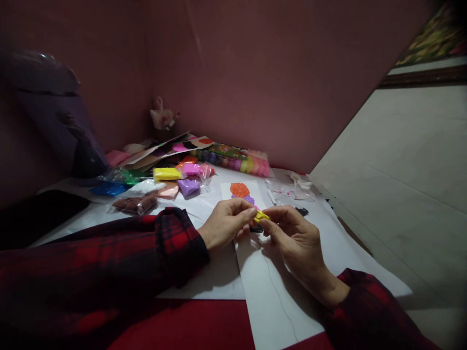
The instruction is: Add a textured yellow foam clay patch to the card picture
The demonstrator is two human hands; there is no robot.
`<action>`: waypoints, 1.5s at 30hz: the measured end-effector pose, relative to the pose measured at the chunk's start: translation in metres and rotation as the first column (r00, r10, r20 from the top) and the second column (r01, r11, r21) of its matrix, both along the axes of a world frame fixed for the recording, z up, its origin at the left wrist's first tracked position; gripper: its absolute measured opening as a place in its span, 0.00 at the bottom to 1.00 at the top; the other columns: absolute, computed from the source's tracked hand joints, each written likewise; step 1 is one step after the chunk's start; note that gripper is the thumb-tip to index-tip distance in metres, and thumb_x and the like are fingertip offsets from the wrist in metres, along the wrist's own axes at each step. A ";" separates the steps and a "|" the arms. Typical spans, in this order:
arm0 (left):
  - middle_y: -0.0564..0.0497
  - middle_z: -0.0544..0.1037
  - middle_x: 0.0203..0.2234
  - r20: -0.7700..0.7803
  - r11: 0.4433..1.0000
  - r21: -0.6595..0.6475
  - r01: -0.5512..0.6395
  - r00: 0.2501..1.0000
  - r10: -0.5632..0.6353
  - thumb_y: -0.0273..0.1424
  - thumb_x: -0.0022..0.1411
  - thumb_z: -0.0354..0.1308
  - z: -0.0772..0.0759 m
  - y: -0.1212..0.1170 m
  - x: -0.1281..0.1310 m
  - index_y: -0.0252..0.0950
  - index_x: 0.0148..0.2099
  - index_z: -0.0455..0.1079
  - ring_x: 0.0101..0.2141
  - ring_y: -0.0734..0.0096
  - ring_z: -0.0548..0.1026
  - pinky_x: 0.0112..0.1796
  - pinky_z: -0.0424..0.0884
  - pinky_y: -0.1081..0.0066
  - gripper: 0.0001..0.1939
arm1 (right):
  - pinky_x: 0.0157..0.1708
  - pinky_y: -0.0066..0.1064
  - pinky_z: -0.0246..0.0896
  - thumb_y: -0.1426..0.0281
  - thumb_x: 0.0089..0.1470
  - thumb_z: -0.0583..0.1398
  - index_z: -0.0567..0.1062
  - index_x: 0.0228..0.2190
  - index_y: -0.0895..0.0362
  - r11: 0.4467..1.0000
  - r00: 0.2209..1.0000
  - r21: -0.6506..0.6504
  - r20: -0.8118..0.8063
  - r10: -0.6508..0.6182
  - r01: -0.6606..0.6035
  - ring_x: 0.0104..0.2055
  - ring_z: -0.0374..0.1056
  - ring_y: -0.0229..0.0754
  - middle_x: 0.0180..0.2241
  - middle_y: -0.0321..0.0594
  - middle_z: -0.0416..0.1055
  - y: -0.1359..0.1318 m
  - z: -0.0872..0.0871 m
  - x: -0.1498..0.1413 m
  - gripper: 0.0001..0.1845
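Observation:
Between my two hands is a small lump of yellow modelling clay [260, 216], pinched by the fingertips of both. My left hand [228, 221] grips it from the left with thumb and forefinger, and my right hand [295, 238] from the right. Beneath them lies a strip of white paper [270, 287] with a thin wavy drawn line. At its far end sit a textured orange clay patch [240, 189] and a purple clay patch [248, 200]. My fingers partly hide something pink and dark just below the purple.
Clay packets lie to the left: yellow [167, 174], purple [188, 186], brown [134, 203], blue [109, 188]. Behind them are painted cards [193, 145] and a tray of coloured clay [237, 159]. A clear plastic bag [301, 187] lies right. A wall [255, 73] closes off the back.

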State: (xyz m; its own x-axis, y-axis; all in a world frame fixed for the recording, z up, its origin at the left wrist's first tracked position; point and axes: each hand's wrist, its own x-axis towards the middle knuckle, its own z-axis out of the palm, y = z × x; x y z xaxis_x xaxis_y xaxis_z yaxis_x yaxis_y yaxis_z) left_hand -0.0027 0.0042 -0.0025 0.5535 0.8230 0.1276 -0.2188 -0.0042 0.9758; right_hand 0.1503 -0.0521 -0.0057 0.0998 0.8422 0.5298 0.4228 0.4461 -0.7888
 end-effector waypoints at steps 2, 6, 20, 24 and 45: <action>0.54 0.71 0.20 -0.012 1.000 0.013 -0.015 1.000 0.015 0.39 0.54 0.63 0.001 0.000 0.000 0.31 0.32 0.67 0.17 0.80 0.66 0.18 0.60 0.79 0.15 | 0.24 0.28 0.67 0.69 0.54 0.63 0.75 0.32 0.55 1.000 1.000 -0.009 0.022 0.001 -0.001 0.25 0.69 0.36 0.26 0.34 0.73 0.000 0.001 0.000 0.03; 0.55 0.71 0.17 -0.003 1.000 -0.017 0.007 1.000 -0.007 0.37 0.52 0.64 0.002 0.000 -0.001 0.31 0.30 0.67 0.15 0.80 0.65 0.17 0.60 0.79 0.14 | 0.22 0.27 0.66 0.70 0.53 0.63 0.75 0.31 0.55 1.000 1.000 -0.012 0.008 0.026 -0.026 0.22 0.67 0.35 0.24 0.33 0.72 0.002 0.001 0.001 0.02; 0.56 0.71 0.16 0.005 0.998 -0.058 0.022 1.000 -0.022 0.33 0.52 0.65 0.007 -0.002 0.000 0.29 0.29 0.70 0.15 0.82 0.63 0.17 0.56 0.79 0.11 | 0.35 0.35 0.72 0.74 0.55 0.60 0.73 0.42 0.54 0.994 0.973 0.047 0.213 0.090 -0.102 0.34 0.75 0.42 0.35 0.40 0.76 -0.001 0.001 0.002 0.11; 0.57 0.69 0.14 -0.010 0.999 -0.020 -0.042 0.999 0.042 0.36 0.53 0.64 0.005 -0.002 0.000 0.31 0.28 0.69 0.14 0.82 0.62 0.16 0.56 0.79 0.13 | 0.31 0.33 0.71 0.74 0.53 0.62 0.72 0.40 0.54 0.996 0.974 0.078 0.224 0.030 -0.049 0.29 0.74 0.40 0.31 0.37 0.76 -0.003 0.003 0.000 0.11; 0.55 0.69 0.18 -0.070 0.999 0.033 -0.014 0.997 0.017 0.38 0.58 0.58 0.003 -0.002 0.001 0.32 0.29 0.67 0.15 0.81 0.63 0.16 0.57 0.79 0.13 | 0.29 0.32 0.66 0.74 0.55 0.60 0.75 0.38 0.53 0.993 0.964 0.117 0.264 -0.034 0.003 0.31 0.70 0.40 0.31 0.37 0.73 -0.001 0.003 0.003 0.08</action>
State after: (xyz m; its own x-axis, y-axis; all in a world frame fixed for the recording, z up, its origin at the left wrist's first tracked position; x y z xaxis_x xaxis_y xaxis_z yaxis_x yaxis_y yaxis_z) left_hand -0.0021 0.0027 0.0003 0.5492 0.8277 0.1157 -0.1490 -0.0392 0.9881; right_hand 0.1534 -0.0532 -0.0025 -0.0419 0.7737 0.6322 0.6190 0.5168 -0.5914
